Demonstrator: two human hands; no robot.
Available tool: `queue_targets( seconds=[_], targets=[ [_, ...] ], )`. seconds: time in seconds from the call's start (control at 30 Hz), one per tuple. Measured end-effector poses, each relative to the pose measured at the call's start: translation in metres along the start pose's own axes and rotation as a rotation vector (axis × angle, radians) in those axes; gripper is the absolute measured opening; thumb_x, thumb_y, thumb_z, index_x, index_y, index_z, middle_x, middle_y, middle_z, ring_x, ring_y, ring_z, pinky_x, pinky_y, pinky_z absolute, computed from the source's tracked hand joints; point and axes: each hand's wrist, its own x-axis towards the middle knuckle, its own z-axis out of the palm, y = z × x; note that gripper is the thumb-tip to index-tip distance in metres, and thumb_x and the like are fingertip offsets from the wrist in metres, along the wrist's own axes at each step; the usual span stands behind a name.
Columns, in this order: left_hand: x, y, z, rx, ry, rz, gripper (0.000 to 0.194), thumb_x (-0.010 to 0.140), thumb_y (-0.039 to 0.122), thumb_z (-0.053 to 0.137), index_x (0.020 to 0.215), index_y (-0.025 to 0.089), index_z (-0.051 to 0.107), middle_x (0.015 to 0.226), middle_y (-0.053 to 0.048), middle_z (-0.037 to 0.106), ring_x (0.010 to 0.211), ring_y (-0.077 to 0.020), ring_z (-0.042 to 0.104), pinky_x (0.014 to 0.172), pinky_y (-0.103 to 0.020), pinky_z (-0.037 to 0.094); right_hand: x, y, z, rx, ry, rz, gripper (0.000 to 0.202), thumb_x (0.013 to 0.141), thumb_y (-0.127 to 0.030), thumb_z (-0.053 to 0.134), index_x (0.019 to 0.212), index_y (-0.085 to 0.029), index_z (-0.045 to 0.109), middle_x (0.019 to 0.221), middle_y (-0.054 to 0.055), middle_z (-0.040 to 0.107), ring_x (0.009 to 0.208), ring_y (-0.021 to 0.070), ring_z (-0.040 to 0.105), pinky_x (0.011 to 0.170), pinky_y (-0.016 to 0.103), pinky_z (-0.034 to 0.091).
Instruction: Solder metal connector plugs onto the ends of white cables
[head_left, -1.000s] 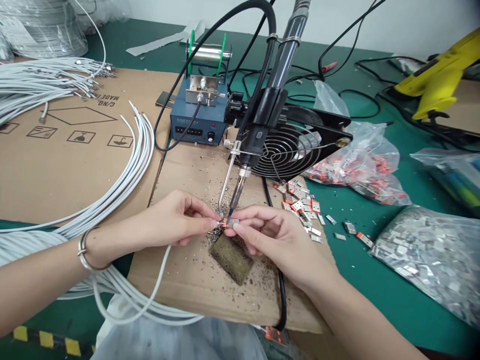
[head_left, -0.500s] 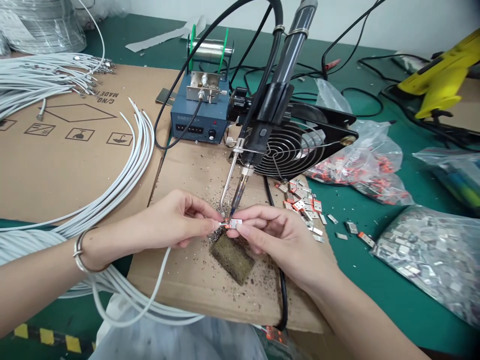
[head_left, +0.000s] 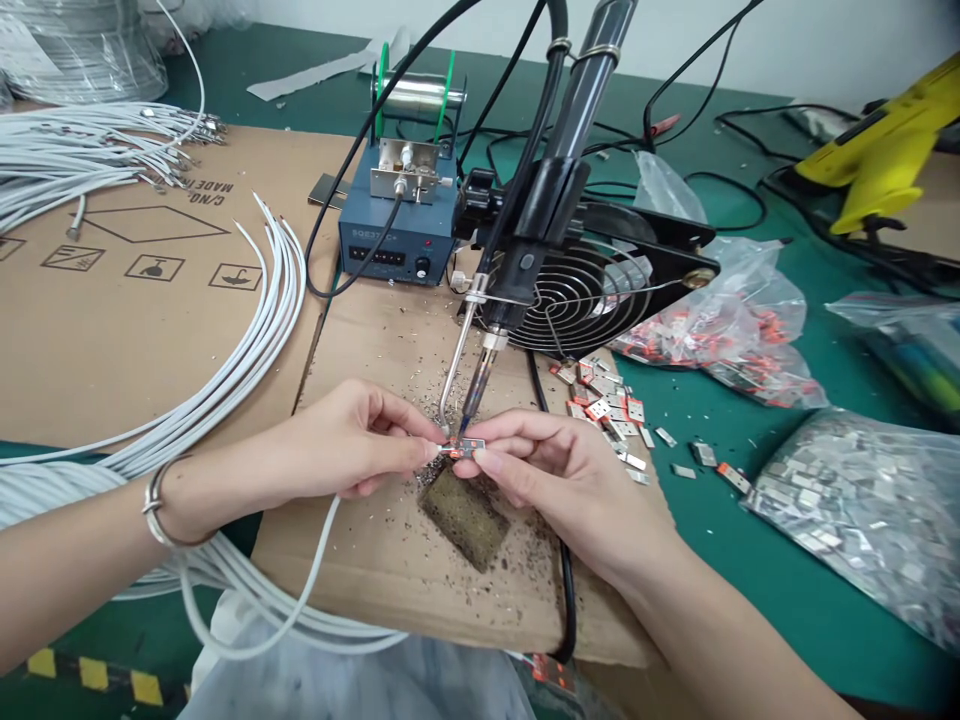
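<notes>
My left hand pinches the end of a white cable, whose tip meets a small metal connector with orange parts. The thumb and fingers of my right hand hold that connector by its right end. Just above the connector is the tip of a soldering iron, fixed in a stand and pointing down. A thin metal feed tube comes down beside the iron. Below both hands a brown sponge lies on the cardboard, among dark specks.
A blue solder feeder with a wire spool and a black fan stand behind. Loose connectors lie to the right, near bags of parts. Bundled white cables lie left; a yellow tool is at far right.
The connector is slightly tilted, its metal face now looking darker. Both hands keep their grips and have barely moved; the view has shifted slightly.
</notes>
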Motion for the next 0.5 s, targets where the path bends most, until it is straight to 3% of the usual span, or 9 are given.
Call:
queue_targets(
  seconds=[0.5],
  targets=[
    [0.0021, -0.0045, -0.0001, 0.030, 0.009, 0.024, 0.012, 0.079, 0.021, 0.055, 0.082, 0.011, 0.061, 0.039, 0.009, 0.039, 0.031, -0.0031, 0.031, 0.030, -0.013, 0.025, 0.0026, -0.0022, 0.0042, -0.097, 0.059, 0.013, 0.012, 0.072, -0.021, 0.071, 0.082, -0.017, 0.066, 0.071, 0.005, 0.071, 0.056, 0.0103, 0.061, 0.042, 0.017, 0.039]
  ],
)
